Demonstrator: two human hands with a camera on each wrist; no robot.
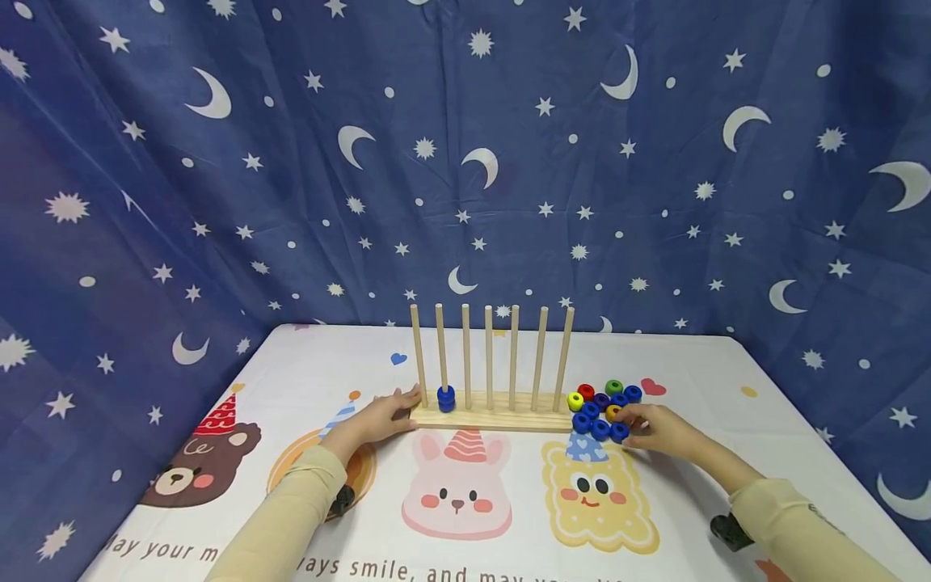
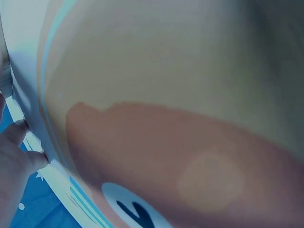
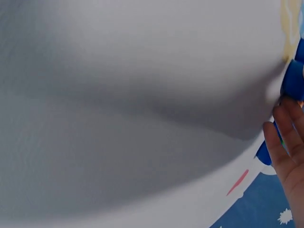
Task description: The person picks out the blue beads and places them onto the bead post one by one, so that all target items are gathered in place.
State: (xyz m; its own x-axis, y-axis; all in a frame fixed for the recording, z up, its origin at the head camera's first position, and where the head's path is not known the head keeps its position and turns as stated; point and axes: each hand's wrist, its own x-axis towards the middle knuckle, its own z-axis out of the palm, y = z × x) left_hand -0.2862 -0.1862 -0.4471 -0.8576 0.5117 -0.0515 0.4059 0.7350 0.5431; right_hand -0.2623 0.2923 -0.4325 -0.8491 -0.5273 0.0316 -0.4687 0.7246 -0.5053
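1. Loose beads (image 1: pixel 591 410) lie bunched together on the tabletop (image 1: pixel 691 364) at the right end of the wooden peg rack (image 1: pixel 502 420); most are blue, with a red, a green, a yellow, a purple and an orange one among them
2. The rack stands with seven upright pegs, and two blue beads (image 1: pixel 446 398) sit low on the second peg from the left
3. The right hand (image 1: pixel 658 428) is at the right edge of the bunch, its fingers (image 3: pixel 286 128) nearly straight and slightly parted, the tips at a blue bead (image 3: pixel 293 80)
4. The left hand (image 1: pixel 381 416) is at the left end of the rack's base, fingers (image 2: pixel 16 133) spread apart; I cannot tell whether they grip the wood
5. A printed rabbit (image 1: pixel 457 517) and biscuit (image 1: pixel 600 525) show in front of the rack, and a dark blue curtain (image 1: pixel 509 250) with white moons and stars hangs behind
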